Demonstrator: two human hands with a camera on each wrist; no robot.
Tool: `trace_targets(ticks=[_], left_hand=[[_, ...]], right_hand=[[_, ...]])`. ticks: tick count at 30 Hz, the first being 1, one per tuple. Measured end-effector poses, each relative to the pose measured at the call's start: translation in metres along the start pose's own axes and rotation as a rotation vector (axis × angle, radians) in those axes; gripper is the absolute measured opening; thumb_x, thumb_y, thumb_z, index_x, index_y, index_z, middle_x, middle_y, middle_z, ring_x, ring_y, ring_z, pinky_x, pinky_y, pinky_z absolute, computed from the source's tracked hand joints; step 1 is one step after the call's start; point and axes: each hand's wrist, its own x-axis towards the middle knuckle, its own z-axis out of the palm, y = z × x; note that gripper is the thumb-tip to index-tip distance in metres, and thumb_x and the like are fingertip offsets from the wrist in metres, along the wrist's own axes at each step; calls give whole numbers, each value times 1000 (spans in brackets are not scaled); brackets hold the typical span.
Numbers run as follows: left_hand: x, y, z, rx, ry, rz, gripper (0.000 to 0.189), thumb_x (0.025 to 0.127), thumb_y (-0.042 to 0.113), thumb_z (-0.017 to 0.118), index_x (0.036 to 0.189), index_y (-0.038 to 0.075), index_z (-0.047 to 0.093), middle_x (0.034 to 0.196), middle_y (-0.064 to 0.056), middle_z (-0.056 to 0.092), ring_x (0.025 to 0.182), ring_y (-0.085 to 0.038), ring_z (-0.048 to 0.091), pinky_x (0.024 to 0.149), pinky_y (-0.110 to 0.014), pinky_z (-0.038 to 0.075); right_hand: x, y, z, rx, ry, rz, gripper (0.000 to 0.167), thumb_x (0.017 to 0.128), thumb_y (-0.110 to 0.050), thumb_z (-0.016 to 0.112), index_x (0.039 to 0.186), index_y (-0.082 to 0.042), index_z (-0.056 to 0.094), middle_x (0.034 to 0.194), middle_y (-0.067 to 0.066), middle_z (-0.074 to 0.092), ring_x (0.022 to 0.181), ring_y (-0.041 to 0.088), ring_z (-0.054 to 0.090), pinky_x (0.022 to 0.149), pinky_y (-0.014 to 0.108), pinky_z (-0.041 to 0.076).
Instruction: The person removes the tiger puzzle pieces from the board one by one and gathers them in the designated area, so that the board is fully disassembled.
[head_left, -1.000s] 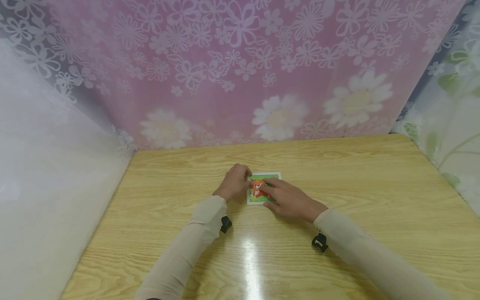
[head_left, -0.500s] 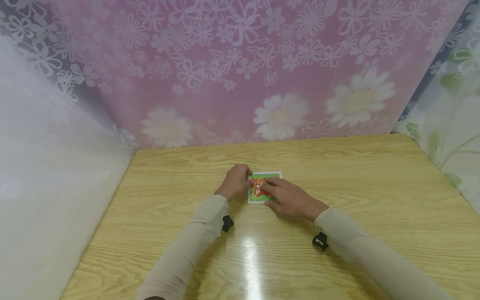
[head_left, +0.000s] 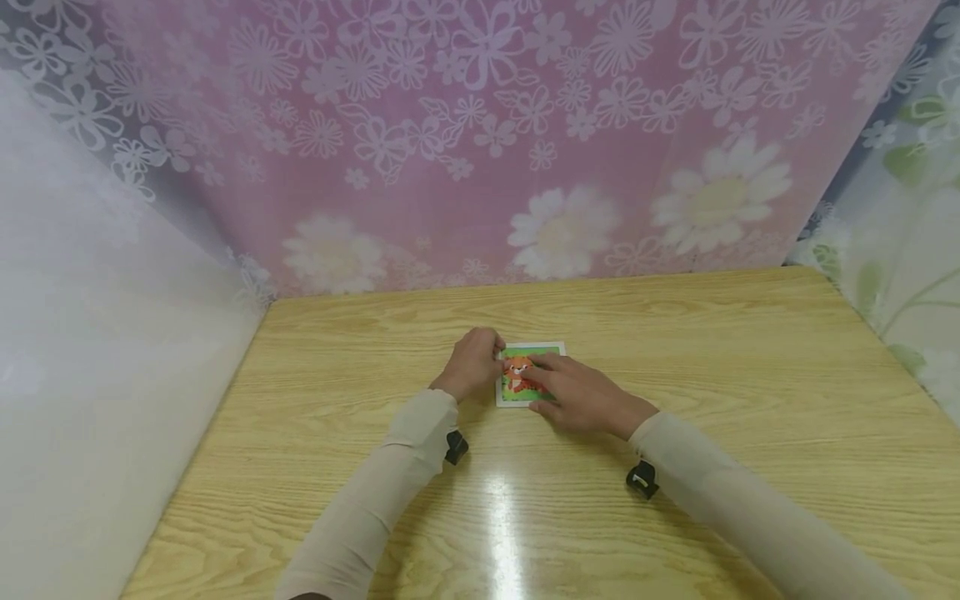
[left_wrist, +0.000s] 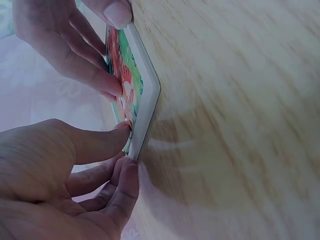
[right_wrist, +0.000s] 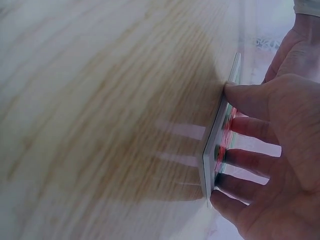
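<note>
A small square picture board (head_left: 517, 398) lies on the wooden table, with an orange tiger on green inside a white border. My left hand (head_left: 472, 365) is at its left edge. In the left wrist view, the left thumb (left_wrist: 107, 142) presses on the picture while the curled fingers meet the board's side, pinching that edge. My right hand (head_left: 588, 396) covers the board's right part. In the right wrist view, its fairly straight fingers (right_wrist: 250, 162) rest on the picture, and the thumb touches the near rim. The right side of the picture is hidden under this hand.
The wood-grain table (head_left: 712, 358) extends around the board on all sides. Behind it hangs a pink flowered curtain (head_left: 450, 167), with a pale sheet (head_left: 90, 333) at the left and a leaf-patterned one (head_left: 900, 250) at the right. Black wrist straps show below both cuffs.
Both hands keep their places on the board. The whole view has shifted very slightly; nothing else visibly moves.
</note>
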Motion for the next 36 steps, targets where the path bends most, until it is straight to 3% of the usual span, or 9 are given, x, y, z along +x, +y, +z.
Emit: trace_targets(ticks=[8,15,25,26,28,32,33,35,36], left_hand=[[-2,3,0,-33,4,-21,24,95,-3,65,119,-5,67,114,-16,66,100,-24,61,89,-37,52],[-3,6,-2,-70,-6,-61,28,95,-4,64,123,-5,65,120,-16,65,108,-26,61,92,-39,52],[-3,4,0,-97,10,-70,33,94,-4,65,127,-4,64,123,-15,64,115,-27,60,97,-41,51],[-3,4,0,-93,17,-66,32,94,-4,65,126,-4,65,121,-14,65,112,-24,61,97,-40,51],[-3,4,0,-98,20,-56,11,92,-6,64,102,-3,67,97,-9,63,89,-19,58,81,-33,51],[-2,4,0,-95,28,-63,6,92,-5,65,92,-1,61,88,-7,54,79,-16,45,73,-32,42],[-2,4,0,-100,27,-69,6,92,-5,66,92,-1,61,89,-8,55,79,-17,47,73,-32,42],[-2,4,1,-99,38,-84,23,92,-2,69,115,-1,66,107,-9,63,96,-18,56,87,-34,49],[-3,4,1,-103,37,-88,23,93,-1,69,116,-2,66,109,-10,63,98,-20,57,89,-35,50]], right_hand=[[0,-1,-1,1,-8,3,56,97,-28,70,143,0,55,149,25,46,135,42,47,104,55,45],[0,-2,-2,-9,-16,-3,53,98,-28,70,142,-1,57,149,25,46,134,42,48,102,55,46],[0,-2,-3,-10,-30,1,53,99,-30,68,144,-4,56,149,23,46,136,41,46,104,56,44],[0,-1,-3,-10,-29,1,53,99,-30,68,144,-4,56,149,23,46,136,41,46,104,56,44],[-1,0,-2,-10,-23,-2,53,99,-30,68,143,-4,56,149,23,47,136,41,46,103,56,45],[-1,0,-2,-2,-17,-6,52,99,-29,69,142,-3,58,148,23,48,134,39,48,100,55,47],[0,1,-1,-1,-16,-7,51,98,-28,69,142,-3,58,148,23,48,134,39,49,100,54,48],[0,1,-1,-3,-20,-8,52,99,-29,69,142,-3,58,149,23,47,134,38,48,100,54,47],[0,0,-1,-2,-24,-6,52,99,-29,69,142,-2,58,149,23,47,135,38,48,101,54,47]])
